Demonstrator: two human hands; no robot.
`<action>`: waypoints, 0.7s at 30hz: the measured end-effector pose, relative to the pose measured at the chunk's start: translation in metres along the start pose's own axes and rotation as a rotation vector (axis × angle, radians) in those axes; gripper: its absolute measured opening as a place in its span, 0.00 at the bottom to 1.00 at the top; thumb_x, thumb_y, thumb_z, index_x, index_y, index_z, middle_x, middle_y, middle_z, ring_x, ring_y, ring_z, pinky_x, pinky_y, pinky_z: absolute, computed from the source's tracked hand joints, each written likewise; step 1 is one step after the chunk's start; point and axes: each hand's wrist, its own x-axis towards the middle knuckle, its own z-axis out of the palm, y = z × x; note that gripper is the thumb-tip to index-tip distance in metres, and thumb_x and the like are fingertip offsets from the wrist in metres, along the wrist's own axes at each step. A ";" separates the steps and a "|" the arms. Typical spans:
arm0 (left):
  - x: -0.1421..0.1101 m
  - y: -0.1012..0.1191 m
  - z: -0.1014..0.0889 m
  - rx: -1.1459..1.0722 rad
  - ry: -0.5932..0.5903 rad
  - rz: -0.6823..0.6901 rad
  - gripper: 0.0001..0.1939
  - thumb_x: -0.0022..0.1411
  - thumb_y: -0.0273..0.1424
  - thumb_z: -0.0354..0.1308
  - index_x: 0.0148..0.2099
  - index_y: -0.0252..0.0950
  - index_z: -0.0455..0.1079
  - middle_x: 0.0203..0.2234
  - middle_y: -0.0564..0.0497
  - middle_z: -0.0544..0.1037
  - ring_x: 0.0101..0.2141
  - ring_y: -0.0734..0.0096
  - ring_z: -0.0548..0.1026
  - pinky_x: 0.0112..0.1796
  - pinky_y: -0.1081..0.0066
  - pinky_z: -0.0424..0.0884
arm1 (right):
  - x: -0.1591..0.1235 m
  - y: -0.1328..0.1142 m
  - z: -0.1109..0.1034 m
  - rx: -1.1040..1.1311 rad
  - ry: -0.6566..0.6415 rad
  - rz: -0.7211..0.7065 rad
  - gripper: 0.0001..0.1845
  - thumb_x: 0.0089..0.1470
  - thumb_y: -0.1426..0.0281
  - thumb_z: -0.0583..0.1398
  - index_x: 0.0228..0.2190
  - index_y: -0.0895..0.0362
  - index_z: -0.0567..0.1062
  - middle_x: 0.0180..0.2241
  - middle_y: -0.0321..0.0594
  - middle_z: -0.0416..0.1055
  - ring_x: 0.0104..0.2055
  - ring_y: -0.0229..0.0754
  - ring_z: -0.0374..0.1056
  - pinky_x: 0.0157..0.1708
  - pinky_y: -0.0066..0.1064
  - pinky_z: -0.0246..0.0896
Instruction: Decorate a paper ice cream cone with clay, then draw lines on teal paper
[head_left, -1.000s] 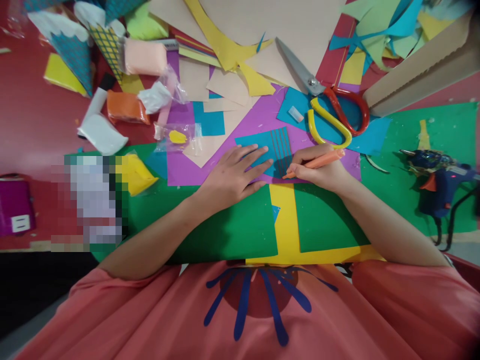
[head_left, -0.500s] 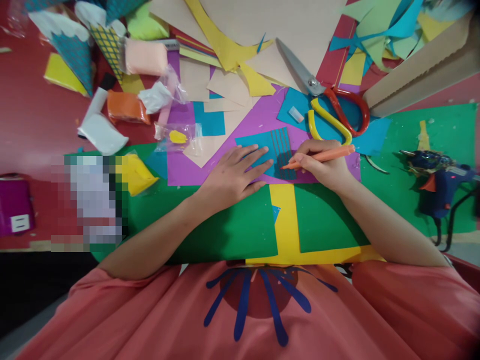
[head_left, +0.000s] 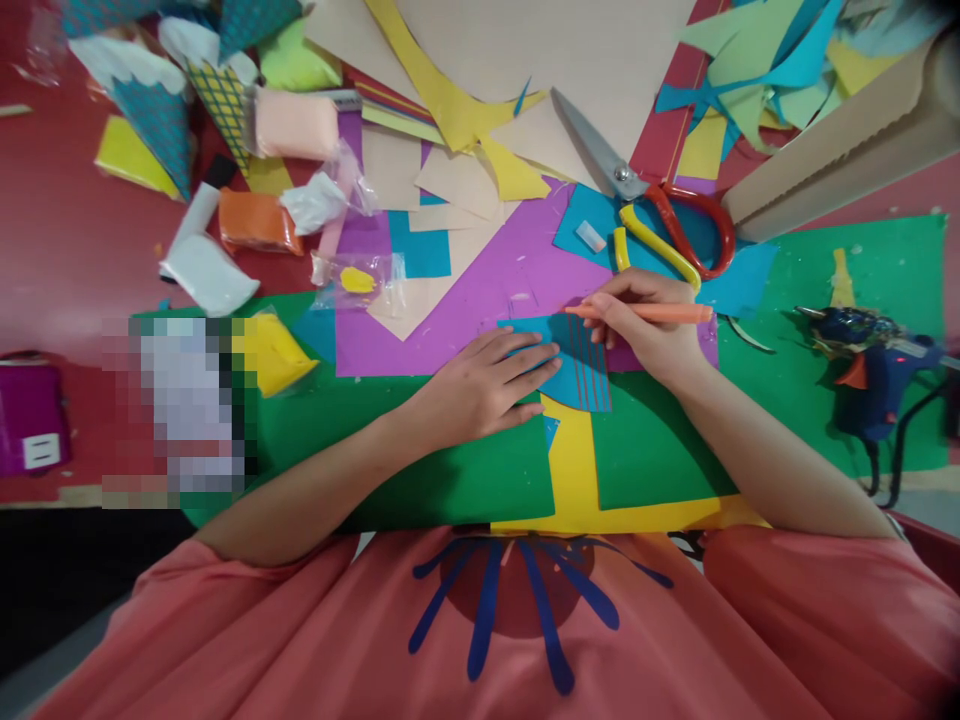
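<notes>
My left hand (head_left: 499,380) lies flat with its fingers spread over the left part of a blue paper piece (head_left: 574,370). Brown-orange lines run down the right side of this piece, and its lower edge is curved. An orange felt-tip pen (head_left: 660,314) is held in my right hand (head_left: 652,320), its tip at the top edge of the blue paper. Under the paper lie a purple sheet (head_left: 480,290) and green sheets (head_left: 450,480). Part of the blue paper is hidden beneath my left fingers.
Scissors (head_left: 637,185) with red and yellow handles lie beyond my right hand. A blue glue gun (head_left: 877,380) rests at the right. Decorated paper cones (head_left: 154,120) and clay packets, one orange (head_left: 259,222), one yellow (head_left: 274,352), are at the left. A cardboard piece (head_left: 832,140) stands at back right.
The blue paper has shifted toward me and turned, with my left hand moving along on it. The pen tip has gone from the paper's lower part to its top edge.
</notes>
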 end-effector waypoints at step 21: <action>0.000 -0.002 0.001 0.000 0.004 0.007 0.21 0.70 0.35 0.51 0.60 0.32 0.67 0.56 0.41 0.74 0.57 0.55 0.71 0.55 0.54 0.69 | 0.003 0.001 0.002 -0.131 -0.024 -0.067 0.14 0.54 0.62 0.63 0.20 0.55 0.74 0.17 0.32 0.70 0.17 0.31 0.62 0.18 0.27 0.55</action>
